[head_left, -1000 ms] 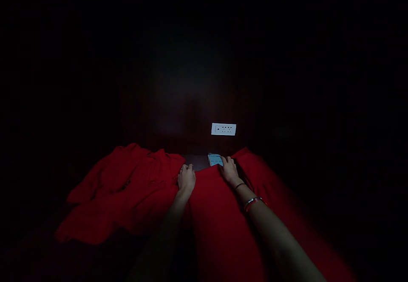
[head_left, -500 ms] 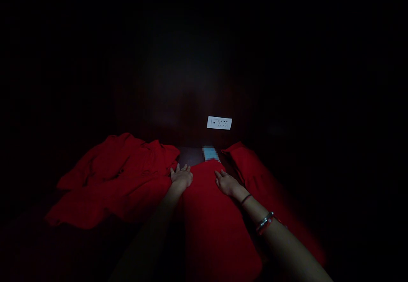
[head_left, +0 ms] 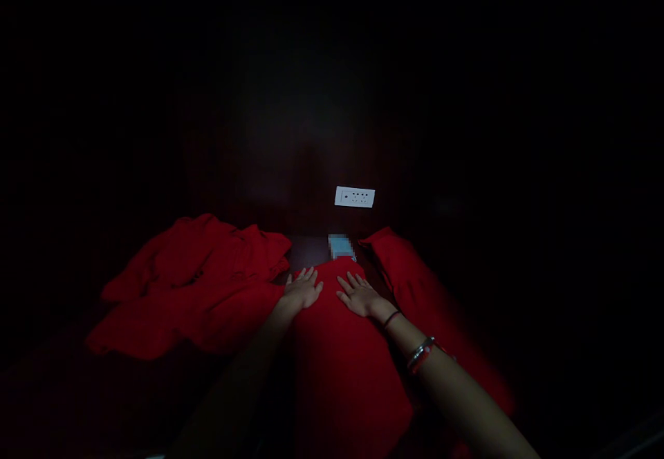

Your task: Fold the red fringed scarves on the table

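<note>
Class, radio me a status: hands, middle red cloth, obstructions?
Left hand and right hand open, palms down. Flat, smooth red cloth strip beneath both. Pale blue, blurred rectangular item at its far edge, maybe obstructing.

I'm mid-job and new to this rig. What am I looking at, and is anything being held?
There's no machine here: a camera worn on a person's head looks forward and down at their bare hands. The left hand and right hand lie spread on the middle red cloth; neither appears to grip anything. A crumpled red cloth lies to the left, and more red fabric to the right. Beyond the middle cloth is a pale-blue item, too pixelated to identify. Above it is a white socket panel.
</note>
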{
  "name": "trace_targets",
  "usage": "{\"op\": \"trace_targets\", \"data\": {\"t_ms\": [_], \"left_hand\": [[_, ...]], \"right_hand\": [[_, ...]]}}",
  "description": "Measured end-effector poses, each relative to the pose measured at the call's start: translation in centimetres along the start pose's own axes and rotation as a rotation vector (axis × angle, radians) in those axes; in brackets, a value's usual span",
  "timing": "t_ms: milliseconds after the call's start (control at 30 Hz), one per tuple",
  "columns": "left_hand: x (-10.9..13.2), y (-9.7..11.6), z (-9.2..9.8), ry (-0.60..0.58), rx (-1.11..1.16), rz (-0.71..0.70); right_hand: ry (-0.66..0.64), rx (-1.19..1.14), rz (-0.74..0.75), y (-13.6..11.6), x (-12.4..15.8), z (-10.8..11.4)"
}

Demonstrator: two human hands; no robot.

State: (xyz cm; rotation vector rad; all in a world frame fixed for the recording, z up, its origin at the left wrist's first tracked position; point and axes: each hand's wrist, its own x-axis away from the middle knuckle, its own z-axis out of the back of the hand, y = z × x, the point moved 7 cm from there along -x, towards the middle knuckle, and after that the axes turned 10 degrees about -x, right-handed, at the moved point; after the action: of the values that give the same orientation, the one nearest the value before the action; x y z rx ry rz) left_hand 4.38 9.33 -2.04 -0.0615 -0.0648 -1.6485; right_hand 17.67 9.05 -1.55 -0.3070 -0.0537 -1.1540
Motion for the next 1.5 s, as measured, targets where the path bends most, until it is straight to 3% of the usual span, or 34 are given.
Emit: {"op": "trace_targets", "data": {"t_ms": [100, 200, 300, 367, 467, 600, 800, 933, 1000, 1167, 1300, 1367, 1500], "left_hand": [[0.8, -0.4, 0.3, 0.067, -0.004, 0.058], [2.6, -1.2, 1.4, 0.192, -0.051, 0.077], [5.6, -2.4, 3.3, 0.390, -0.146, 0.039], [7.6, -3.7, 3.9, 0.463, -0.181, 0.031], [9.4, -5.6, 2.4, 0.355, -0.176, -0.026], [10.5, -6.6, 0.0, 0.186, -0.176, -0.061], [10.1, -3.0, 2.4, 0.330, -0.107, -0.088], [8.5, -1.2, 1.2, 0.228, -0.045, -0.128], [8.1, -1.6, 0.0, 0.167, -0.044, -0.097], [8.4, -2.8, -0.4, 0.199, -0.029, -0.034], [8.8, -2.8, 0.2, 0.256, -0.032, -0.031], [9.2, -3.1, 0.5, 0.298, -0.043, -0.010], [10.6, -3.7, 0.3, 0.286, -0.111, 0.013]], "right_hand": [[-0.025, 0.004, -0.043, 0.0, 0.0, 0.2], [0.087, 0.014, -0.051, -0.8, 1.0, 1.3], [0.250, -0.007, 0.079, -2.8, 3.0, 2.0], [0.219, -0.034, 0.161, -4.0, 4.1, 1.1], [0.120, -0.049, 0.157, -4.2, 4.7, -0.8], [0.109, -0.054, 0.132, -4.0, 4.5, -1.1], [0.215, -0.061, 0.182, -5.0, 5.3, -0.1], [0.185, -0.035, 0.180, -5.1, 5.5, -1.2], [0.173, -0.026, 0.148, -4.7, 5.3, -1.4], [0.134, -0.048, 0.111, -5.0, 5.5, -0.8], [0.196, -0.109, 0.285, -8.3, 6.9, -0.4], [0.160, -0.116, 0.351, -10.0, 7.5, -1.1], [0.144, -0.072, 0.258, -11.1, 7.4, -2.0]]}}
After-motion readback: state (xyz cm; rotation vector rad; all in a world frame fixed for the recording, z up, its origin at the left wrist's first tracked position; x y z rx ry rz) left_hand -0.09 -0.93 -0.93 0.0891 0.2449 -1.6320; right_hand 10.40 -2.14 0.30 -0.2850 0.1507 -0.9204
